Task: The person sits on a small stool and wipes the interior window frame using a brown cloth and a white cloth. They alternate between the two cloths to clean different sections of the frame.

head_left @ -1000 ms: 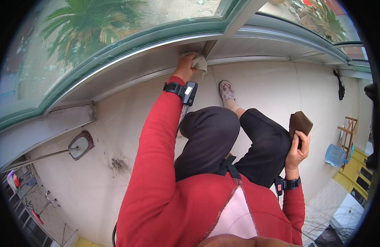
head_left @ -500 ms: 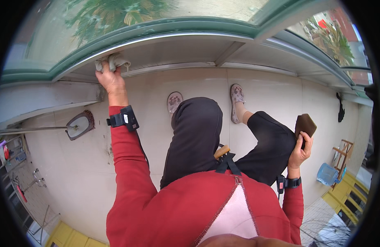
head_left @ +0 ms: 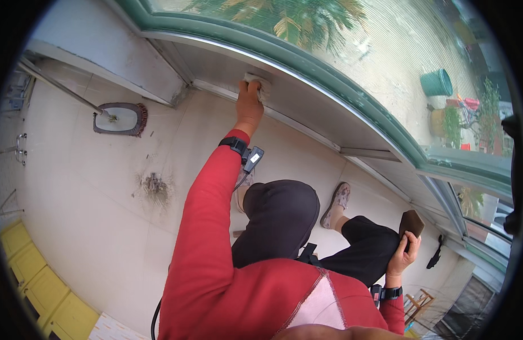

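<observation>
My left hand (head_left: 249, 110) is closed around a crumpled whitish cloth (head_left: 264, 90). It presses the cloth against the grey lower panel (head_left: 307, 107) beneath the green-framed window, near the panel's left end. At my right knee, my right hand (head_left: 402, 260) grips a flat, dark brown block (head_left: 411, 223) with angled corners, fingers at its lower edge. What the block is made of cannot be told. Black-trousered legs (head_left: 275, 218) are bent beneath me, and one patterned shoe (head_left: 336, 205) stands near the panel's foot.
A flat mop (head_left: 120, 119) rests on the pale tiled floor at the left, close to a heap of dirt (head_left: 155, 188). Yellow cabinets (head_left: 43, 289) stand lower left. A wooden rack (head_left: 418, 306) and a black item (head_left: 436, 253) are at the right.
My view has turned toward the left. My left hand with the cloth is now lower on the panel, below the window frame. My right hand still grips the brown block.
</observation>
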{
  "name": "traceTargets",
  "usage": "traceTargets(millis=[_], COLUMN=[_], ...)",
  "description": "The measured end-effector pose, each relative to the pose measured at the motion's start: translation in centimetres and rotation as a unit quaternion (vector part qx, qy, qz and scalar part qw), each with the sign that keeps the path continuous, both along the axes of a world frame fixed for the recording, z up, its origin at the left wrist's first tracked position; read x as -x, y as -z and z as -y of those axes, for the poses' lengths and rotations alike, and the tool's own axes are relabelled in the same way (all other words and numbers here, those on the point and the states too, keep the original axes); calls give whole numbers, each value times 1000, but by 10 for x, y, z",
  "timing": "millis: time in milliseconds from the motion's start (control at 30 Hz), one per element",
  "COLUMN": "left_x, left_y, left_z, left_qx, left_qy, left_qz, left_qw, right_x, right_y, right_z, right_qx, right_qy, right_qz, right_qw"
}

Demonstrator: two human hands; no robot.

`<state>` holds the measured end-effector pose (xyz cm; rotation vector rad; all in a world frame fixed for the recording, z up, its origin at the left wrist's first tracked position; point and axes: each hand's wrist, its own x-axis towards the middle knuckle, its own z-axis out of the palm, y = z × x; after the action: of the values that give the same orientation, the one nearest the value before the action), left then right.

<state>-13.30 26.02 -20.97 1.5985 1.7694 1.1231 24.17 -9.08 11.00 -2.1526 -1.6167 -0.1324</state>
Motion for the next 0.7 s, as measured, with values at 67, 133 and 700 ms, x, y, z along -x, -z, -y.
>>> traceTargets(millis=[67, 133, 700], left_x=[32, 65, 39], left_y=[12, 12, 163], left_z=[0, -27, -154], left_qx=[5, -114, 66], left_qy=[-80, -254, -403], left_qz=[38, 147, 108], left_qw=[996, 949, 906], right_x=[5, 5, -43], right_y=[-1, 2, 30], right_z=[-10, -20, -41], right_qx=[0, -2, 37], right_qy=[-35, -29, 21], right_qz=[5, 15, 85], right_qw=[999, 999, 995])
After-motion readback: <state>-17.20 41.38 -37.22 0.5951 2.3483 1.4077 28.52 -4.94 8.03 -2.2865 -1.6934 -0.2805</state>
